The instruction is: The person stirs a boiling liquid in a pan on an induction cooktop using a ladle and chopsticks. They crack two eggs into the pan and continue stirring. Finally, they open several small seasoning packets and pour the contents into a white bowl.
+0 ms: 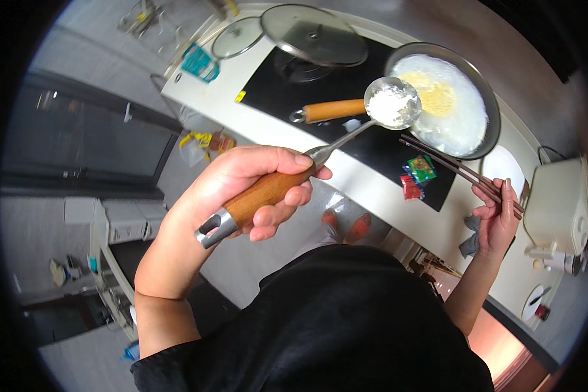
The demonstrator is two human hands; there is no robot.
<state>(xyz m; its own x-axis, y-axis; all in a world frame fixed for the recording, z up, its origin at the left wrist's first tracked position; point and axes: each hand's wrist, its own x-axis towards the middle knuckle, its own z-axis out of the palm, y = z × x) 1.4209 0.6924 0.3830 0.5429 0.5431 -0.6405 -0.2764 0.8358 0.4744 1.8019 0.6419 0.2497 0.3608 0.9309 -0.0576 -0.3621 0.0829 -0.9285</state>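
My left hand is closed around the wooden handle of a metal ladle, raised above the near edge of the counter. White, lumpy food fills the ladle's bowl, which overlaps the pan's near-left rim in view. A pair of dark chopsticks is held in my right hand, their tips pointing towards the pan. In the round frying pan lies milky white liquid with a pale yellow clump, probably noodles. The pan's wooden handle extends left over the cooktop.
The black cooktop carries a large glass lid and torn green and red packets. A smaller glass lid and teal pouch are at left. At right are a white plate, grey cloth and cream appliance.
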